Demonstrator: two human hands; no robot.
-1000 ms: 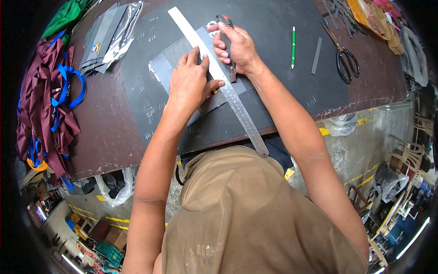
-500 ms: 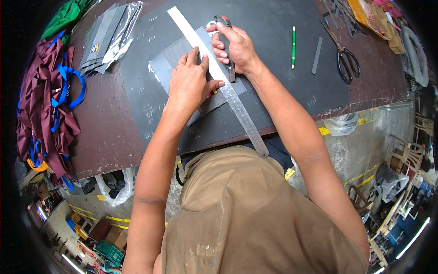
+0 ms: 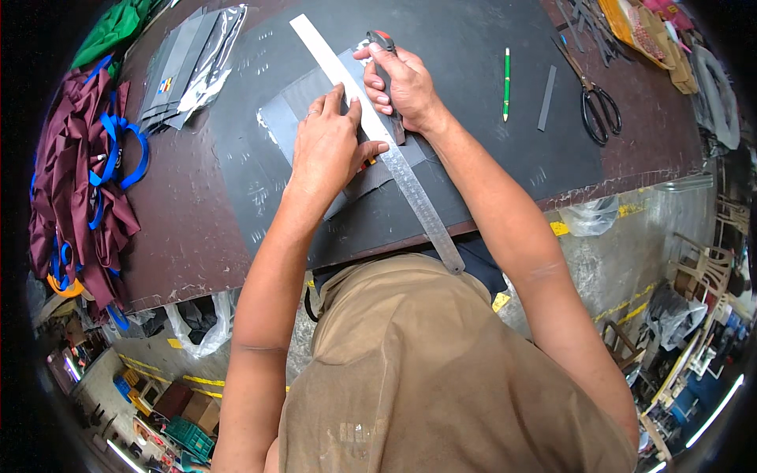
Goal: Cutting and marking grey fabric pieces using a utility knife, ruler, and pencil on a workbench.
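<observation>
A stack of flat grey packs in shiny clear plastic wrap (image 3: pixel 185 67) lies at the top left of the table. One pack has a small label with blue, red and yellow patches (image 3: pixel 162 84).

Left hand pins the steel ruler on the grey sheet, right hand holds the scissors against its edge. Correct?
Not quite. In the head view the right hand holds a utility knife, not scissors; the scissors lie untouched to the right. The left hand does pin the steel ruler on the grey sheet.
</observation>
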